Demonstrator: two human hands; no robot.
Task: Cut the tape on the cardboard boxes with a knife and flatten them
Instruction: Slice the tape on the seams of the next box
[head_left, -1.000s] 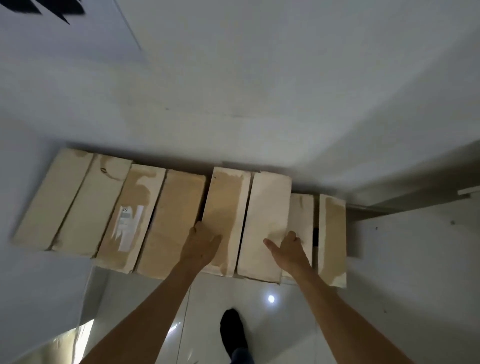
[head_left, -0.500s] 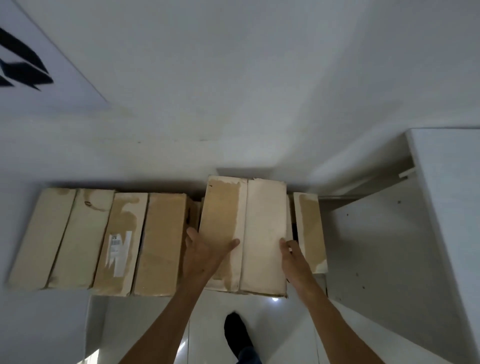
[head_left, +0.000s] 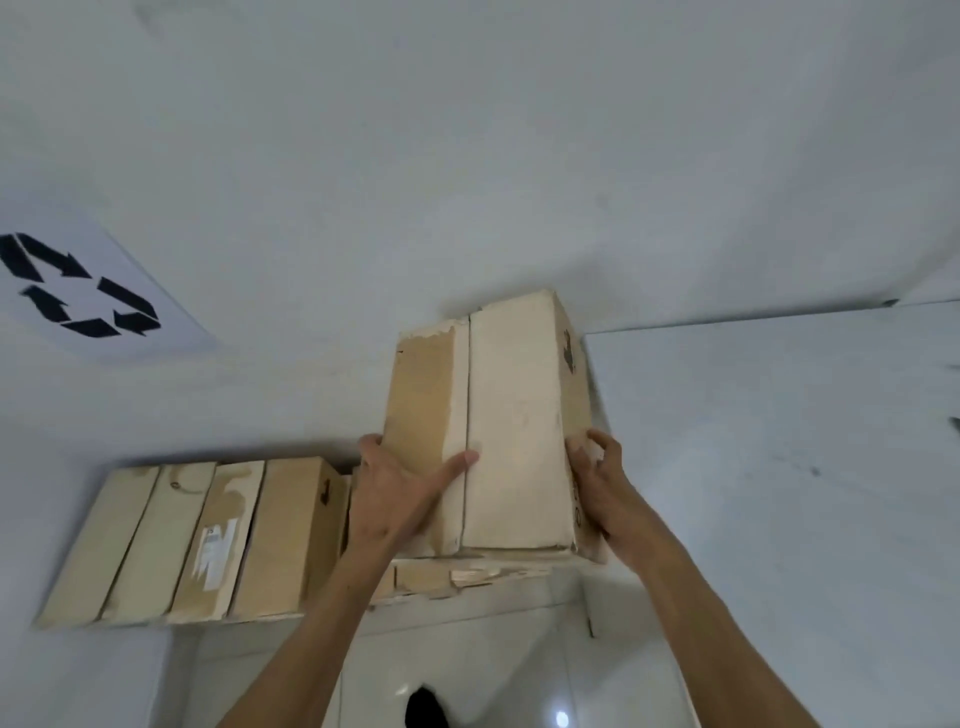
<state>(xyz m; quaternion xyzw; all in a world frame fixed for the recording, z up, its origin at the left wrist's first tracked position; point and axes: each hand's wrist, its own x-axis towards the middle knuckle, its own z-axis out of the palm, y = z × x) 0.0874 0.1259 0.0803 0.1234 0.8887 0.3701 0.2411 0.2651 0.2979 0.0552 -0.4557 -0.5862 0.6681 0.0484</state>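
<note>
A tall tan cardboard box (head_left: 509, 431) with a seam down its top face is lifted above the row, held between both hands. My left hand (head_left: 400, 493) grips its left side, thumb laid across the top near the seam. My right hand (head_left: 602, 478) grips its right side with curled fingers. Two more cardboard boxes (head_left: 208, 540) stand side by side on the floor against the wall at the left. Torn cardboard (head_left: 467, 574) of another box shows just beneath the lifted one. No knife is in view.
A white wall (head_left: 467, 156) stands behind, with a sheet bearing a black recycling symbol (head_left: 83, 286) at the left. A white cabinet panel (head_left: 779, 467) rises on the right. Glossy floor tiles (head_left: 467, 675) and a dark shoe (head_left: 426, 706) lie below.
Both hands closed on the sides of one box in the row and lifted it up and clear of the others; the view tilted upward.
</note>
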